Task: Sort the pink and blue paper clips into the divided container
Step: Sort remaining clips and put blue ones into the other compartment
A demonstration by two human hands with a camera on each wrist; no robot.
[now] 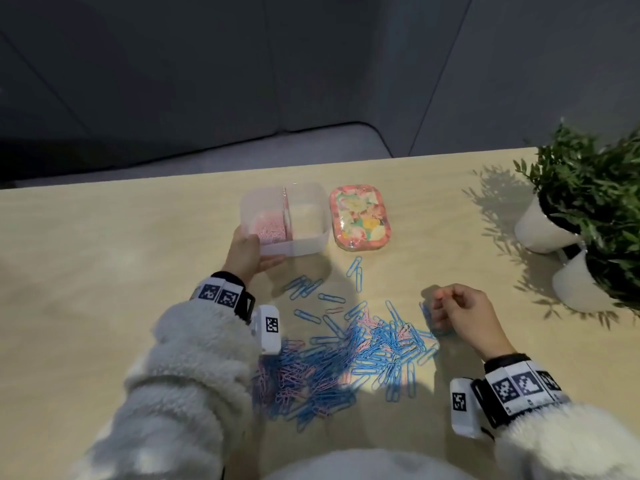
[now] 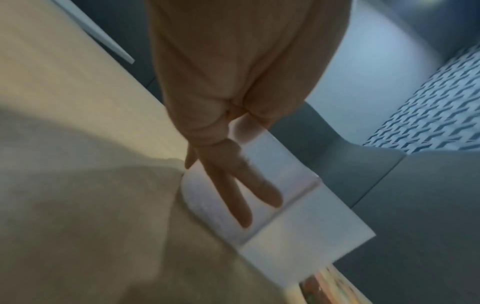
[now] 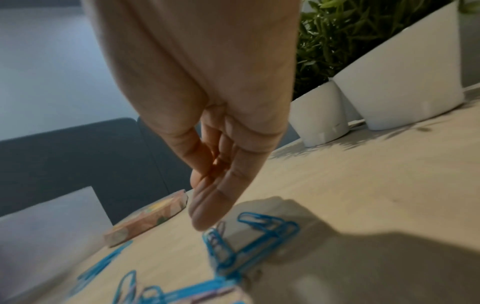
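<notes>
Left hand (image 1: 246,252) grips near-left corner of divided container (image 1: 308,244), fingers (image 2: 240,205) straight along its wall, thumb on near side. Pink clips (image 1: 268,230) in container's left compartment. Right hand (image 1: 464,315) right of mixed clip pile (image 1: 346,358) on table (image 1: 104,254), fingers loosely curled, tips just above blue clips (image 3: 259,234); grasp cannot be told. Two blue clips (image 1: 356,271) near container, long axes pointing toward it. Floral lid (image 1: 360,218) right of container.

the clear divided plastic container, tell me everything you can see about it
The clear divided plastic container is a squarish, lidless, translucent tub with rounded corners, standing upright on the light wooden table. A central wall splits it in two: the left compartment holds pink paper clips, the right looks empty. The left hand holds its near left corner. The floral lid lies just to its right.
</notes>
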